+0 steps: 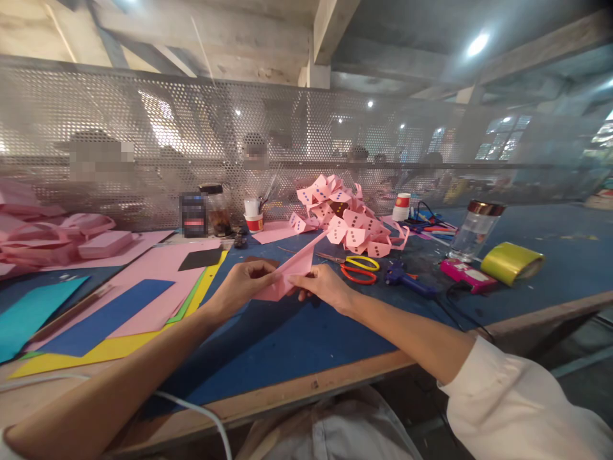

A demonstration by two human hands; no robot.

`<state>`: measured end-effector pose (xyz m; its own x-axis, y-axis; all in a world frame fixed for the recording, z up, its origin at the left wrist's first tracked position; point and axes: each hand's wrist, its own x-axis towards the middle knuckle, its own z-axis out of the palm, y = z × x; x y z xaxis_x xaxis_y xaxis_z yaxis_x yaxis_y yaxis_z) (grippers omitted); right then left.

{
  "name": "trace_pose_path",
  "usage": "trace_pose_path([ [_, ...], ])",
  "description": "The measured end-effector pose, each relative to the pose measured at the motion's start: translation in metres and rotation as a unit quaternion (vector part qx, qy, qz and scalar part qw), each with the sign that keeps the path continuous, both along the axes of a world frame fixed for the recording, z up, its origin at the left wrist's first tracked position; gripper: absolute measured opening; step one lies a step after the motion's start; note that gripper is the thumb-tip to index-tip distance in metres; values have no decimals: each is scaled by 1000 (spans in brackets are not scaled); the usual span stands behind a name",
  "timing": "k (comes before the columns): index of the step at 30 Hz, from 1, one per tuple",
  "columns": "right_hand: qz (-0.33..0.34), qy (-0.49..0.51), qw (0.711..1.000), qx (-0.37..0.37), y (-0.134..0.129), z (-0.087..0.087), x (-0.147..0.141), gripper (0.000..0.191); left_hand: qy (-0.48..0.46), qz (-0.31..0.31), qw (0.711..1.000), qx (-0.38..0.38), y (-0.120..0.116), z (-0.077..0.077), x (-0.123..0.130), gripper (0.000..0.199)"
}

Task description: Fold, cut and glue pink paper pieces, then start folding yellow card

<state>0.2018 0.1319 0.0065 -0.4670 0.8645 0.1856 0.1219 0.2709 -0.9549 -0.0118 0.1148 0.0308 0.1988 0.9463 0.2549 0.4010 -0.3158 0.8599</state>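
Note:
Between my two hands, above the blue tabletop, is a folded piece of pink paper [297, 263] with a long pointed flap rising to the right. My left hand [246, 281] pinches its left side between thumb and fingers. On the right side, my right hand [325, 287] is closed on the same piece, its thumb pressed on the lower fold. Just beyond my right hand lie scissors [360, 263] with yellow and red handles. A blue glue gun [409, 279] rests to their right. Behind the hands rises a heap of folded pink paper pieces [349, 217] with dark square marks.
Coloured sheets, including a blue strip [112, 313], cover the left side. Pink box-like pieces [105, 244] are piled at far left. A clear bottle [472, 233], a yellow roll [512, 262] and a pink device [467, 275] with cords stand right. A perforated metal screen [282, 121] runs behind.

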Motion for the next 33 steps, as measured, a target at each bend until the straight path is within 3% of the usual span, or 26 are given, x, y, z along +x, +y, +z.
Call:
trace_pose_path([
  [11,7,18,1000,-8,-2,2,0,37,-4,-4,1000,7,-1,0,0,31],
  [25,59,-29,998,-2,-9,5,0,42,-6,-22,1000,-11,-4,-3,4,36],
  [33,37,-56,998,11,-7,4,2,44,-3,-21,1000,-3,-5,-4,4,35],
])
